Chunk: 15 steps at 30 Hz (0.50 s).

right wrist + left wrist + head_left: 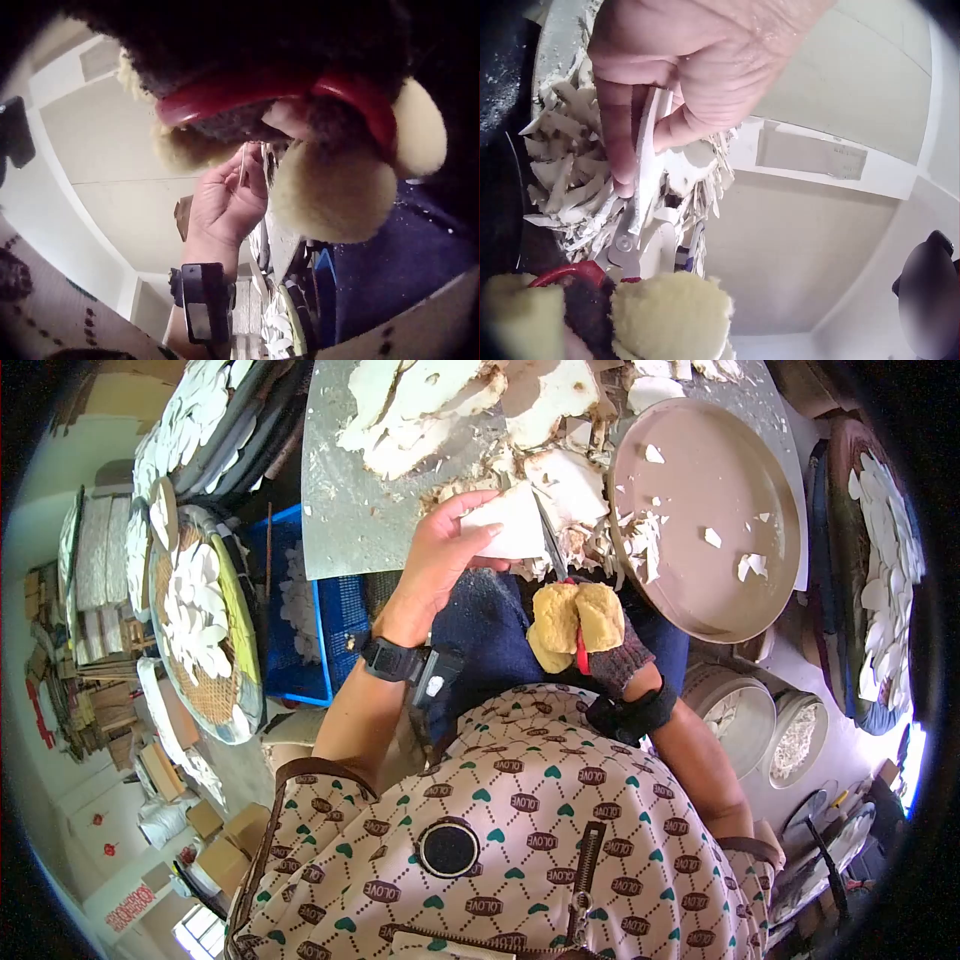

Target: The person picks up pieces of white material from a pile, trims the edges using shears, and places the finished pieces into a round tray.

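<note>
The two hands meet above the near edge of the table (335,540), in front of the person's lap. The left forearm runs forward from the lower left of the head view, with a black watch (388,658) at the wrist. The left hand (440,555) pinches a flat white piece (513,528): the thumb lies across its upper face and the fingers support it from below. In the left wrist view the piece appears edge-on between thumb and fingers, its lower end beside the blades of the scissors.

The right forearm enters from the lower right and angles inward, a dark band (632,712) around its wrist. The right hand (615,658), in a dark knitted glove, grips the red-handled scissors (625,244), with the blades pointing forward, away from the body. Yellow foam pads (553,615) sit about its fingers and the handles. Whether the blades touch the piece cannot be told.

On the table, larger white slabs (430,410) lie beyond the hands, and pale trimmings (566,169) are heaped close to the blades. A round, shallow tray (705,480) holding a few scraps stands to the right; a blue crate (327,620) stands to the left, below table level.
</note>
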{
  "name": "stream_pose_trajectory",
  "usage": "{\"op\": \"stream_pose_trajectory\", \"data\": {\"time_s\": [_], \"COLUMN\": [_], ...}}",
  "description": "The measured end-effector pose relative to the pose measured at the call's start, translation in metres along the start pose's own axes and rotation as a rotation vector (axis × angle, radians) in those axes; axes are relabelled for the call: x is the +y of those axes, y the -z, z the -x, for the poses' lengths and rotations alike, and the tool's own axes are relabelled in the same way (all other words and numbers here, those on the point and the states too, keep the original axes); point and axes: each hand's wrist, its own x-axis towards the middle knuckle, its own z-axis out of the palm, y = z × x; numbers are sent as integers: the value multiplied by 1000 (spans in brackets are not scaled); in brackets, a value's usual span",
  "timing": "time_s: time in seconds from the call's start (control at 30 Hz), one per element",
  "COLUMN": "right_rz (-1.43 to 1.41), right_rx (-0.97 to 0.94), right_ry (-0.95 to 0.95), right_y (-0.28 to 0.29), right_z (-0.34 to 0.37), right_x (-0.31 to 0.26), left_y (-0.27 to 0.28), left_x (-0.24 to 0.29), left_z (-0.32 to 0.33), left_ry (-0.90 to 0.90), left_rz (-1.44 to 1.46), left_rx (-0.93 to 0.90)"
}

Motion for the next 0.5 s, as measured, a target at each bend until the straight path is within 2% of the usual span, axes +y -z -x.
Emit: {"op": "stream_pose_trajectory", "data": {"time_s": [0.2,0.3,0.33,0.43,0.5], "right_rz": [-241,-569,-422,-185,-517], "right_rx": [-74,-121,-63,-155,-189], "right_ry": [61,-62,-25,-50,-115], "right_y": [9,11,17,31,24], "right_z": [-4,-7,-6,-11,-14], "right_x": [16,8,11,15,17], "left_y": [0,2,3,0,-3], "left_x": [13,14,13,-7,-18], "left_z": [0,-1,-2,-4,-9], "left_ry": [7,21,23,-163,-259], "left_rz": [-95,-150,-161,-37,22], "left_rx": [-70,-107,-111,162,218]}}
